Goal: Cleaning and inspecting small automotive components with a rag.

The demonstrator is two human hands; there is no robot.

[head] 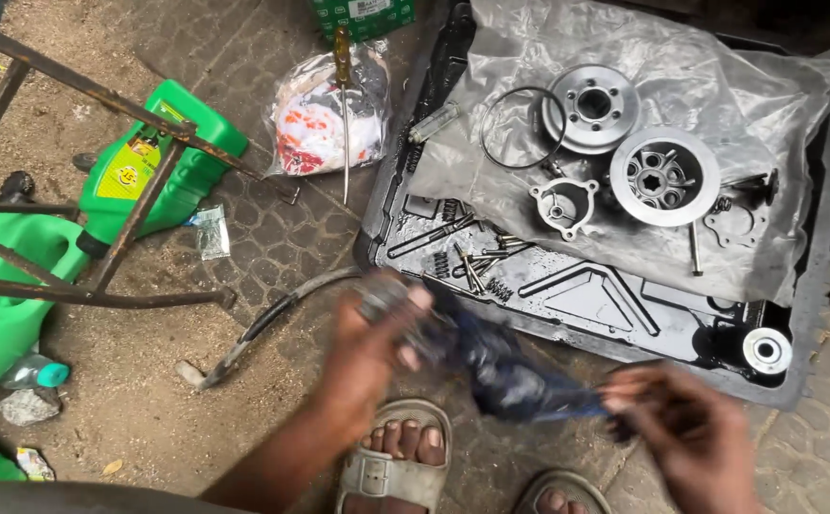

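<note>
Low in the frame, my left hand [377,328] grips a small metal part [384,293] wrapped in a dark rag [505,371]. My right hand [686,419] pinches the rag's far end, stretching it taut so it wipes cleanly. Cleaned clutch parts [658,176] rest on plastic sheet [720,86] upper right.

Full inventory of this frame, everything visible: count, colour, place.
dark rag: 1, dark blue, stretched between both hands
small metal part: 1, grey, blurred, in left hand
tray: 1, black, on ground at right
plastic sheet: 1, clear, over tray
round metal discs: 2, silver, on sheet
wire ring: 1, dark, on sheet
bolts and springs: several, grey, in tray
screwdriver: 1, amber handle, on a printed bag
green jugs: 2 at least, left side
metal frame: 1, rusty, over jugs
hose: 1, black, on ground
sandals: 2, grey, bottom edge
left hand: grips part and rag
right hand: pinches rag end
</note>
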